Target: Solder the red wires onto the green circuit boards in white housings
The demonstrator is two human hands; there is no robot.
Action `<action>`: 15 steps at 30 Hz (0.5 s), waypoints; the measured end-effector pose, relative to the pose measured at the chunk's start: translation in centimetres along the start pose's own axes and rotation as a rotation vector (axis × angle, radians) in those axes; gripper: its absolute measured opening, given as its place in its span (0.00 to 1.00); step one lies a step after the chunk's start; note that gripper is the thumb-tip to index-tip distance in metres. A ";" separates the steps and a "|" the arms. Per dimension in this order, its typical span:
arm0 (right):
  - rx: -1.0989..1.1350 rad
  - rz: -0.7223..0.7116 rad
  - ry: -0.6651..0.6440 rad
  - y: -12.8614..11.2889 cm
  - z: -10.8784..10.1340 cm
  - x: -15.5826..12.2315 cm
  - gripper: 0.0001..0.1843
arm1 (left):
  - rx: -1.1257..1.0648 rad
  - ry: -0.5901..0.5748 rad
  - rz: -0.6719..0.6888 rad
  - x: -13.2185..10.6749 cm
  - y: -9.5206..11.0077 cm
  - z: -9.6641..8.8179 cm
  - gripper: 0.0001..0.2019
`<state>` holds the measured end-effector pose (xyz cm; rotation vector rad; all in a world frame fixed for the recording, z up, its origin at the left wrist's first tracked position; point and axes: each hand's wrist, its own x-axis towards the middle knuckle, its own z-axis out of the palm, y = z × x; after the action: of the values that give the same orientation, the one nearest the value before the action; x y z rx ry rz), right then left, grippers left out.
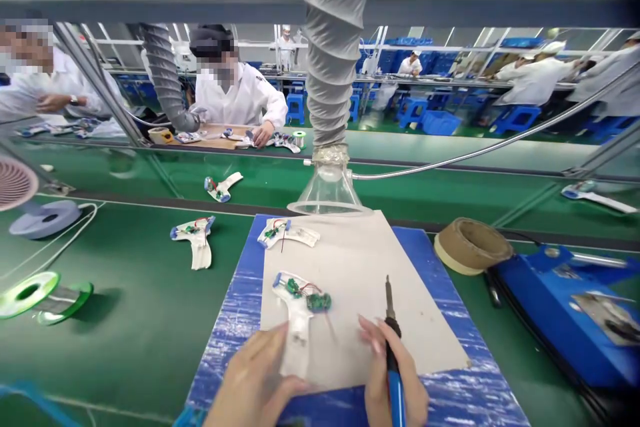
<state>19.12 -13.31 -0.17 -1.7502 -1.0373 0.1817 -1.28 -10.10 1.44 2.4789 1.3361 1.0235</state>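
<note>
My left hand (257, 380) presses down on the handle of a white gun-shaped plastic shell (297, 310) lying on a grey pad (370, 280). The shell carries a small green circuit board (318, 301) with red wires. My right hand (395, 377) is closed around a blue-handled soldering iron (391, 340), held pen-like, its metal tip pointing away from me, just right of the board and clear of it. A second white shell (287, 232) lies at the pad's far left corner.
A clear fume funnel (329, 190) on a grey hose hangs over the pad's far edge. A solder spool (43, 293) and a fan lie left, a tape roll (471, 245) and a blue iron stand (575, 307) right. More shells (196, 240) lie on the green belt. Other workers sit opposite.
</note>
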 end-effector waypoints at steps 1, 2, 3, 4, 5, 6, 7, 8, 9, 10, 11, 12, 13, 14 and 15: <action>-0.041 -0.030 -0.036 0.1 0.0 0.0 0.14 | -0.052 -0.043 0.019 0.4 1.0 0.3 0.21; -0.079 -0.074 -0.076 0.4 0.0 0.1 0.15 | -0.097 -0.080 0.025 0.9 1.6 0.3 0.19; -0.115 -0.121 -0.118 0.8 0.1 0.2 0.16 | -0.138 -0.109 0.024 1.4 2.0 0.2 0.19; -0.146 -0.165 -0.159 1.3 0.2 0.2 0.19 | -0.172 -0.126 0.006 2.0 2.0 -0.1 0.21; -0.163 -0.204 -0.196 1.8 0.4 0.2 0.23 | -0.203 -0.137 -0.025 2.5 1.8 -0.3 0.22; -0.171 -0.243 -0.226 2.4 0.6 0.2 0.28 | -0.236 -0.151 -0.069 2.9 1.5 -0.6 0.24; -0.177 -0.278 -0.248 2.9 0.9 0.2 0.32 | -0.270 -0.162 -0.121 3.3 1.1 -0.8 0.24; -0.179 -0.304 -0.261 3.3 1.1 0.2 0.33 | -0.302 -0.172 -0.178 3.6 0.6 -0.9 0.22; -0.182 -0.320 -0.268 3.7 1.3 0.2 0.32 | -0.328 -0.186 -0.232 3.9 0.1 -1.0 0.20; -0.188 -0.333 -0.275 3.9 1.5 0.3 0.30 | -0.349 -0.204 -0.277 4.2 -0.4 -1.0 0.16; -0.194 -0.343 -0.284 4.0 1.7 0.5 0.27 | -0.364 -0.227 -0.304 4.6 -0.8 -0.9 0.13; -0.199 -0.353 -0.291 4.0 1.8 0.8 0.24 | -0.374 -0.248 -0.321 4.9 -1.1 -0.8 0.13; -0.204 -0.362 -0.292 3.9 1.9 1.1 0.22 | -0.381 -0.265 -0.329 5.4 -1.4 -0.6 0.13; -0.205 -0.375 -0.291 3.7 1.9 1.4 0.22 | -0.393 -0.276 -0.327 5.9 -1.5 -0.5 0.14; -0.203 -0.395 -0.283 3.4 1.9 1.8 0.23 | -0.410 -0.281 -0.319 6.4 -1.6 -0.3 0.14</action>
<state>21.02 -11.02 -3.17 -1.6884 -1.6341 0.0770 -0.17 -4.21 4.18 1.9467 1.2326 0.7512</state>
